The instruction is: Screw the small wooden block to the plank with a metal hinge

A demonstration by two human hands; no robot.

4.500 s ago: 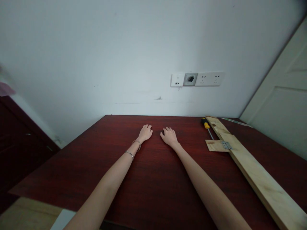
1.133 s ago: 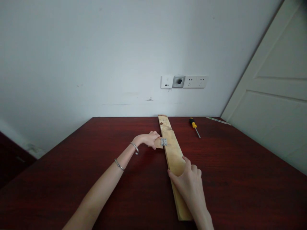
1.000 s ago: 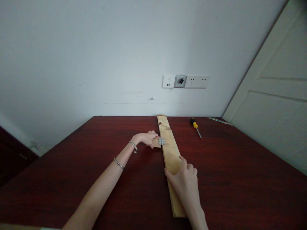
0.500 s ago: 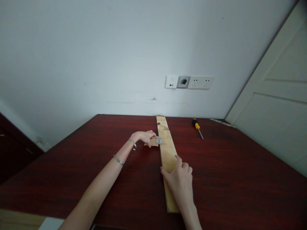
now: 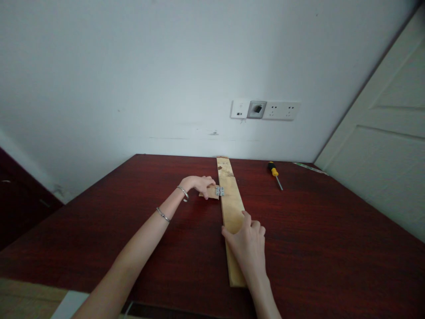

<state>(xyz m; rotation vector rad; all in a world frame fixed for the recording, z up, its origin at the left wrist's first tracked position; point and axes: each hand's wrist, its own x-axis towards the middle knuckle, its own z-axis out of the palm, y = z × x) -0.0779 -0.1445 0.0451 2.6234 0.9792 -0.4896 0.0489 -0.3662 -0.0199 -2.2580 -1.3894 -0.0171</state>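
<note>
A long pale wooden plank (image 5: 229, 199) lies lengthwise on the dark red table (image 5: 315, 230), running from the wall towards me. A small wooden piece (image 5: 211, 192) is joined to its left side by a silver hinge (image 5: 219, 191). My left hand (image 5: 198, 184), with two bracelets on the arm, is closed on the small wooden piece. My right hand (image 5: 247, 241) rests on the nearer half of the plank, fingers curled over it and thumb at its left edge.
A screwdriver with a yellow and black handle (image 5: 275, 171) lies at the far right of the table near the wall. A thin strip (image 5: 310, 168) lies beyond it. Wall sockets (image 5: 265, 110) sit above the table. A pale door (image 5: 388, 146) stands at the right.
Both hands left the bare tabletop and took hold of the plank and hinged piece, now in the table's middle instead of the right. Over the last second they barely shifted.
</note>
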